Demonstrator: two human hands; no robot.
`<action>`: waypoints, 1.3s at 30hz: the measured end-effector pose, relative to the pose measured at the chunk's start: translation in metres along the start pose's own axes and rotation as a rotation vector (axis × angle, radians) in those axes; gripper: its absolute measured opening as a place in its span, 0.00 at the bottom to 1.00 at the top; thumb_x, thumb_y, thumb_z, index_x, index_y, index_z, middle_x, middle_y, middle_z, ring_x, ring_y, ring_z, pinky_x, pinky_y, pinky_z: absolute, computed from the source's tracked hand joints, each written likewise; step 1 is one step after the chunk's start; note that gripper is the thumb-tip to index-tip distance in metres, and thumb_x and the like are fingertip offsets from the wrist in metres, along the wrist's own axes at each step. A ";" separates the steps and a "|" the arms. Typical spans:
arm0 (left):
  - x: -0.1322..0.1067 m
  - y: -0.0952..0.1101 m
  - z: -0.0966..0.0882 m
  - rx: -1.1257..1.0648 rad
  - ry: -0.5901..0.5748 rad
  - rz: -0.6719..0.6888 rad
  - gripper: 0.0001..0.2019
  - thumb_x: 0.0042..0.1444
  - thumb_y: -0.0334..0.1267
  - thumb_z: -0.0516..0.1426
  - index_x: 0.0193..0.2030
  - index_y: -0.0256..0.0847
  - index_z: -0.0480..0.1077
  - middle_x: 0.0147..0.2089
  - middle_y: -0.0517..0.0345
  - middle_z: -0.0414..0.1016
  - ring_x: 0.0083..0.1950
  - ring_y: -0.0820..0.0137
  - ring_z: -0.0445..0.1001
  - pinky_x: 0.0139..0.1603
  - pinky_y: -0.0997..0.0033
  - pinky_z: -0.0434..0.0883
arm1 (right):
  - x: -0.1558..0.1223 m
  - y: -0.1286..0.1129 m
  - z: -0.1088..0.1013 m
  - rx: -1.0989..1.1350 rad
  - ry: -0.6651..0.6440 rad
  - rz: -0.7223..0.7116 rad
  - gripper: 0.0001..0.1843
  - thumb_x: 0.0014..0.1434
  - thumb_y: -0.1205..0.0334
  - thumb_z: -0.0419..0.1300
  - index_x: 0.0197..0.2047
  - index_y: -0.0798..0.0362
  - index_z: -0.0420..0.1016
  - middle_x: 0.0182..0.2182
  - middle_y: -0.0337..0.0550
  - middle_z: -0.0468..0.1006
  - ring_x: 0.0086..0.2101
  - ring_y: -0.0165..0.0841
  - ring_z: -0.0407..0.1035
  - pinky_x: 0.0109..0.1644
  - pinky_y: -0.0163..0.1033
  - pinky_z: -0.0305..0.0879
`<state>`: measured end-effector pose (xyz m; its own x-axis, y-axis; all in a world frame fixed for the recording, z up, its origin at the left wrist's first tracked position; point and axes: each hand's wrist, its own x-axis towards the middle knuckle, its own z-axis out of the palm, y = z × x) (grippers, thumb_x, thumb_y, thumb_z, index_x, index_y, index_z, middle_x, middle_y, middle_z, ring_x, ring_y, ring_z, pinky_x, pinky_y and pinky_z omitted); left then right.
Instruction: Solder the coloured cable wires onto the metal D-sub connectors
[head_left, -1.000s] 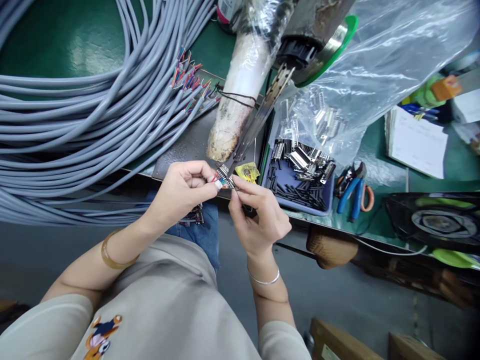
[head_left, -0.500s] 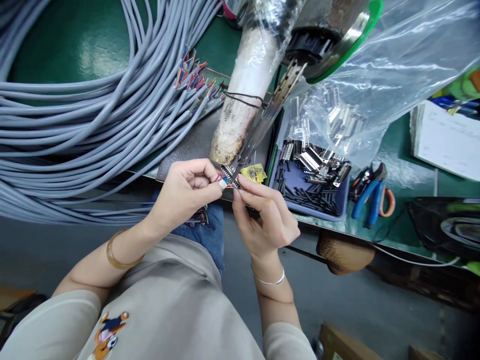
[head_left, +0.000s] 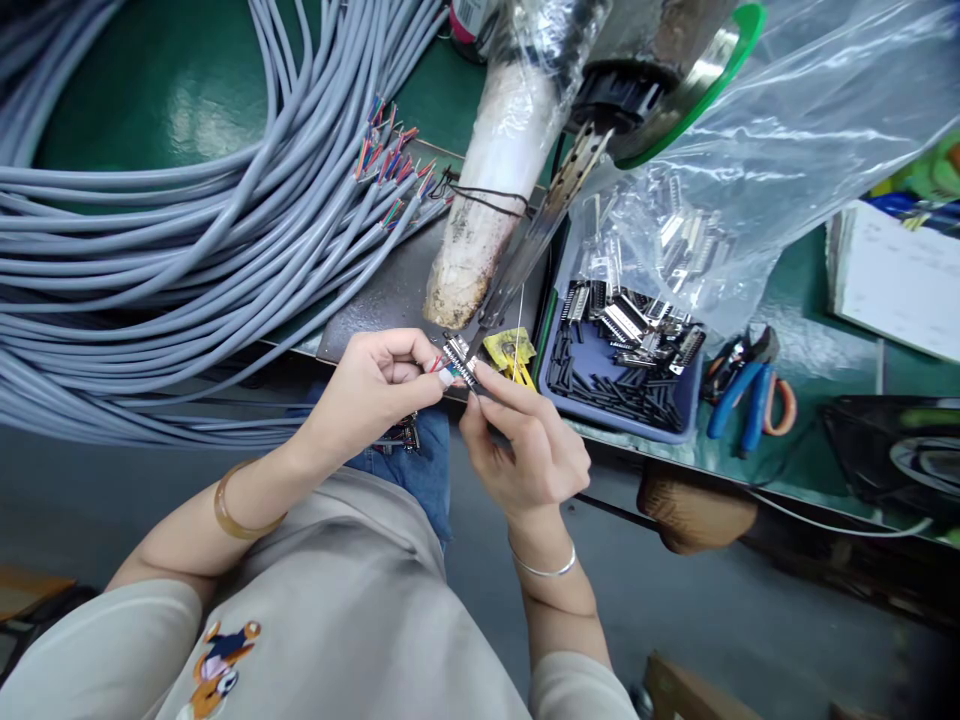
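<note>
My left hand [head_left: 379,385] is closed, with thumb and forefinger pinching the thin coloured wires [head_left: 441,367] at a small pin connector. Opposite it, my right hand [head_left: 529,445] pinches the right end of that multi-pin connector [head_left: 460,362] between thumb and fingertips. The dark tip of a soldering iron [head_left: 517,265] points down onto the connector, between my two hands. A white wrapped, scorched tube [head_left: 480,210] slants beside the iron, its lower end just above the connector. Fingertips partly hide the wires and pins.
Grey cables [head_left: 225,230] with stripped coloured ends spread over the left. A blue tray [head_left: 686,420] holds connectors and black sleeves [head_left: 615,395], partly under a plastic bag [head_left: 817,120]. Blue-handled cutters [head_left: 742,395] lie to its right. A yellow piece [head_left: 510,350] sits behind my right fingers.
My right hand has shifted slightly left and down at the connector, and more of its pin row shows. A thin strand and the yellow piece are more visible. The left hand keeps its pinch.
</note>
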<state>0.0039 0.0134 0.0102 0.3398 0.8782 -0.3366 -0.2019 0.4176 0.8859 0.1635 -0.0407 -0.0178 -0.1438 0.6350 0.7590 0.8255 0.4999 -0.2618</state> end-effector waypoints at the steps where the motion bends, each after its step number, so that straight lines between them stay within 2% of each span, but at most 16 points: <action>1: -0.001 0.000 0.000 0.001 -0.009 -0.014 0.11 0.45 0.31 0.68 0.25 0.37 0.68 0.16 0.70 0.61 0.16 0.84 0.52 0.16 0.82 0.49 | -0.001 0.001 -0.002 0.046 -0.011 0.032 0.10 0.60 0.75 0.67 0.41 0.52 0.74 0.43 0.46 0.87 0.38 0.32 0.83 0.42 0.33 0.79; 3: -0.002 -0.002 -0.001 -0.007 -0.031 -0.041 0.11 0.45 0.32 0.69 0.25 0.37 0.69 0.15 0.70 0.61 0.16 0.84 0.51 0.16 0.81 0.49 | -0.002 0.004 -0.009 0.151 0.008 0.101 0.10 0.61 0.74 0.66 0.44 0.51 0.76 0.38 0.42 0.87 0.32 0.30 0.81 0.35 0.34 0.78; 6: -0.003 -0.003 -0.004 -0.021 -0.056 -0.064 0.12 0.44 0.34 0.70 0.25 0.37 0.70 0.14 0.70 0.61 0.16 0.84 0.51 0.16 0.81 0.48 | -0.005 0.008 -0.020 0.234 0.250 0.161 0.11 0.64 0.70 0.63 0.49 0.47 0.79 0.23 0.31 0.78 0.17 0.27 0.68 0.21 0.35 0.67; 8: -0.003 -0.004 -0.004 -0.021 -0.056 -0.075 0.13 0.44 0.35 0.70 0.25 0.37 0.70 0.14 0.69 0.61 0.16 0.84 0.51 0.16 0.81 0.46 | -0.007 0.009 -0.025 0.233 0.387 0.155 0.18 0.64 0.69 0.63 0.55 0.45 0.77 0.22 0.30 0.76 0.15 0.27 0.65 0.17 0.35 0.63; 10: -0.002 -0.004 -0.004 -0.025 -0.044 -0.082 0.13 0.43 0.35 0.70 0.24 0.38 0.69 0.14 0.69 0.61 0.15 0.84 0.50 0.16 0.80 0.45 | -0.008 0.008 -0.025 0.210 0.343 0.179 0.22 0.62 0.72 0.63 0.58 0.45 0.75 0.28 0.34 0.83 0.20 0.31 0.74 0.20 0.36 0.71; 12: -0.001 -0.003 -0.002 -0.036 -0.028 -0.068 0.14 0.43 0.35 0.70 0.23 0.38 0.68 0.15 0.69 0.62 0.15 0.85 0.50 0.16 0.80 0.45 | -0.007 0.006 -0.021 0.172 0.195 0.191 0.19 0.61 0.74 0.64 0.53 0.48 0.77 0.36 0.38 0.87 0.31 0.34 0.82 0.32 0.39 0.81; 14: 0.000 -0.002 0.000 -0.052 -0.018 -0.039 0.15 0.41 0.35 0.71 0.22 0.37 0.68 0.16 0.69 0.63 0.16 0.85 0.50 0.16 0.80 0.46 | -0.005 0.003 -0.014 0.143 0.057 0.182 0.12 0.60 0.75 0.66 0.45 0.50 0.77 0.40 0.41 0.87 0.38 0.35 0.84 0.42 0.39 0.83; 16: 0.002 -0.001 0.003 -0.070 -0.011 -0.010 0.15 0.40 0.35 0.72 0.22 0.37 0.68 0.17 0.69 0.64 0.16 0.85 0.52 0.17 0.80 0.48 | -0.002 0.001 -0.007 0.148 -0.008 0.150 0.11 0.59 0.74 0.67 0.41 0.51 0.74 0.43 0.44 0.87 0.40 0.33 0.84 0.44 0.36 0.81; 24: 0.006 -0.003 0.005 -0.034 0.062 0.098 0.09 0.43 0.27 0.66 0.24 0.37 0.69 0.19 0.70 0.64 0.17 0.85 0.51 0.18 0.81 0.51 | 0.006 0.000 0.003 0.098 0.028 0.104 0.11 0.60 0.74 0.66 0.37 0.50 0.71 0.44 0.44 0.87 0.38 0.31 0.83 0.42 0.34 0.80; 33: 0.006 0.003 0.005 -0.030 0.065 0.102 0.09 0.43 0.27 0.65 0.24 0.38 0.68 0.18 0.71 0.61 0.18 0.85 0.50 0.18 0.81 0.51 | 0.011 0.001 0.002 0.106 0.028 0.074 0.10 0.61 0.73 0.67 0.39 0.50 0.73 0.44 0.46 0.87 0.40 0.33 0.84 0.44 0.36 0.81; 39: 0.004 0.004 0.004 -0.030 0.068 0.070 0.10 0.42 0.28 0.67 0.23 0.38 0.68 0.18 0.70 0.62 0.18 0.84 0.53 0.18 0.81 0.51 | 0.009 -0.003 0.001 -0.016 0.014 0.003 0.09 0.60 0.73 0.67 0.38 0.51 0.73 0.44 0.44 0.88 0.38 0.31 0.84 0.42 0.32 0.81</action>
<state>0.0086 0.0178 0.0134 0.2609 0.9190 -0.2957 -0.2506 0.3603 0.8985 0.1595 -0.0359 -0.0107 -0.1343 0.6281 0.7665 0.8348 0.4885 -0.2541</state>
